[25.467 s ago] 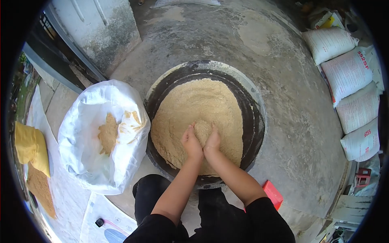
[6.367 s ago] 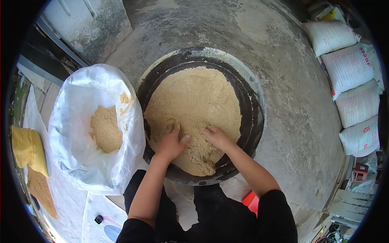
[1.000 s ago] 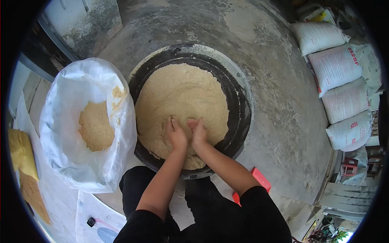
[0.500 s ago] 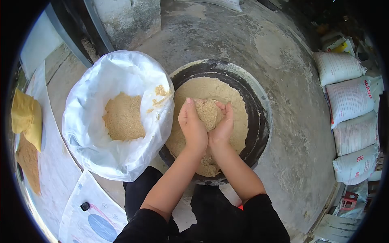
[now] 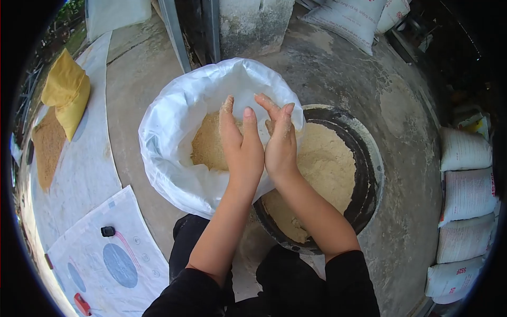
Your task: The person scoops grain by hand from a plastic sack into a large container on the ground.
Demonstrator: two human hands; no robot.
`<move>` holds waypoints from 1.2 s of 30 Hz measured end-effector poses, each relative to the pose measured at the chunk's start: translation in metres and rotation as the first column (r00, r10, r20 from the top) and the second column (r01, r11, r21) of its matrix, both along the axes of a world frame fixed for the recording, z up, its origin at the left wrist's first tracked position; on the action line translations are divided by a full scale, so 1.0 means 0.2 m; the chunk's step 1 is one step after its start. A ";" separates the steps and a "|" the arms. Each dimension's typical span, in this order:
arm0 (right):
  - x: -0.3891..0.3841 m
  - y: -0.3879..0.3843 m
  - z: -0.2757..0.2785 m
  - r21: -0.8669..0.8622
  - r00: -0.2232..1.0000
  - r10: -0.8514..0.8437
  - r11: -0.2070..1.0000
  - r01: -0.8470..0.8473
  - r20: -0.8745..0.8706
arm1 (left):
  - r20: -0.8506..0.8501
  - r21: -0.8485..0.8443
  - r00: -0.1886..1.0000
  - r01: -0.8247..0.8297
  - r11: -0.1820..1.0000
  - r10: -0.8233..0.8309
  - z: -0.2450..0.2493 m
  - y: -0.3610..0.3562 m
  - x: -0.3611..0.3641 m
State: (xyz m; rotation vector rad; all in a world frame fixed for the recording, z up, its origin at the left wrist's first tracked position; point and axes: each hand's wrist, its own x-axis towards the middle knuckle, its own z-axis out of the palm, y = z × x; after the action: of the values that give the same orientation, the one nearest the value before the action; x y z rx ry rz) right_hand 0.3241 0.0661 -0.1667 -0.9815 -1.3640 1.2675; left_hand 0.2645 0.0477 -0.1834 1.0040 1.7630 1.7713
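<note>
Nearest to the camera are the person's black sleeves and black trousers (image 5: 200, 238); the person seems to squat on the grey concrete floor (image 5: 338, 74). At the near left lies a white printed sheet with blue circles (image 5: 121, 259), and a small black object (image 5: 108, 231) rests on it.

The two bare forearms go up side by side. The left hand (image 5: 242, 145) is fully open, with the fingers straight and close together and the palm turned to the right. The right hand (image 5: 280, 142) is open as well, with the fingers a little bent and the palm turned to the left, so the palms face each other with a narrow gap between them. Neither hand grips anything. Powder sticks to the fingers, and I cannot tell if some remains between the palms.

Both hands are above the right part of the mouth of a large white plastic bag (image 5: 169, 121). The bag stands open and has a heap of light brown powder (image 5: 207, 148) at its bottom. Just to the right, touching the bag, is a round black basin (image 5: 367, 185) with more of the same powder.

In my judgement, the step goes well if the hands are over the middle of the bag's mouth and not over its right rim. They should also part low and slowly, so the powder drops inside and does not fall between the bag and the basin.

Farther left lies a yellow sack (image 5: 66, 92). At the far edge stands a concrete pillar (image 5: 253, 24), and white woven sacks (image 5: 465, 190) are piled at the right.
</note>
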 end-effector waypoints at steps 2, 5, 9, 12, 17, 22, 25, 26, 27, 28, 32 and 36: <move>0.12 -0.01 -0.02 0.048 1.000 -0.021 0.999 0.021 -0.010 | -0.106 0.112 0.988 0.120 0.986 -0.108 0.01 -0.04 0.11; 0.37 0.00 -0.10 0.098 0.987 -0.146 0.983 0.152 -0.063 | -0.070 0.229 0.937 0.350 0.908 -0.343 0.01 -0.12 0.33; 0.76 -0.02 -0.42 -0.149 0.855 -0.513 0.853 0.500 -0.072 | -0.052 0.157 0.796 0.603 0.782 -0.603 -0.18 -0.15 0.66; 1.02 -0.10 -0.84 -0.201 0.697 -0.693 0.668 0.717 0.183 | -0.127 -0.098 0.769 0.619 0.779 -0.627 -0.54 -0.11 0.85; 1.21 -0.28 -1.21 -0.095 0.613 -0.667 0.640 0.762 0.424 | -0.305 -0.409 0.756 0.445 0.796 -0.579 -1.15 -0.11 0.97; 1.06 -0.27 -1.22 -0.286 0.613 -0.715 0.543 0.790 0.336 | -0.203 -0.385 0.817 0.440 0.811 -0.539 -1.20 -0.13 1.02; 1.02 -0.26 -1.21 -0.442 0.636 -0.752 0.517 0.733 0.175 | 0.143 -0.314 0.912 0.410 0.856 -0.384 -1.25 -0.09 1.00; 1.01 -0.25 -1.21 -0.507 0.649 -0.754 0.522 0.686 0.103 | 0.409 -0.245 0.847 0.462 0.852 -0.341 -1.21 -0.09 1.00; 0.98 -0.23 -1.15 -0.511 0.659 -0.746 0.531 0.676 0.097 | 0.646 -0.165 0.710 0.488 0.857 -0.281 -1.16 -0.09 1.00; 0.95 -0.22 -1.08 -0.579 0.581 -0.804 0.416 0.701 0.126 | 0.642 -0.167 0.718 0.473 0.865 -0.268 -1.11 -0.08 0.99; 0.86 -0.11 -0.89 -0.621 0.429 -0.895 0.404 0.671 -0.119 | 0.795 -0.086 0.587 0.356 0.930 -0.151 -0.71 -0.02 0.94; 0.71 -0.04 -0.44 -0.619 0.463 -0.810 0.579 0.530 -0.361 | 0.781 0.064 0.567 0.344 0.937 -0.261 -0.39 0.06 0.77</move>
State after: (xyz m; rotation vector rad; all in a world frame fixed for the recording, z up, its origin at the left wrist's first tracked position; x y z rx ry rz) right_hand 0.4652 0.0586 -0.2545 -1.1084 -0.0629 1.0731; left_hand 0.4180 0.0587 -0.2609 0.3299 1.0114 1.5197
